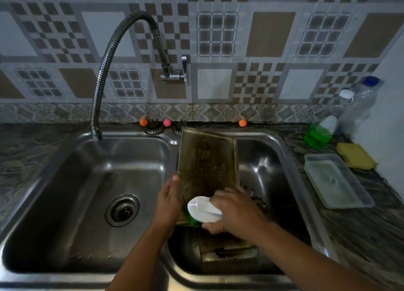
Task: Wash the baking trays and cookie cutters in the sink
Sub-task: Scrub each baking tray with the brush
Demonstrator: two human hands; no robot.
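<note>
Leaning on the divider of the double sink [293, 159], a stained baking tray [207, 161] stands tilted over the right basin. Left hand [169, 200] grips its left edge, thumb on the rim. Right hand [237, 212] clutches a white-handled scrubber [203, 211] against the tray's lower face. Another tray [229, 254] lies beneath. Dish soap bottle [319, 133], yellow sponge [355, 156], plastic tray [336, 181] along the counter's right edge.

Two bare forearms, no sleeves, hands unadorned
</note>
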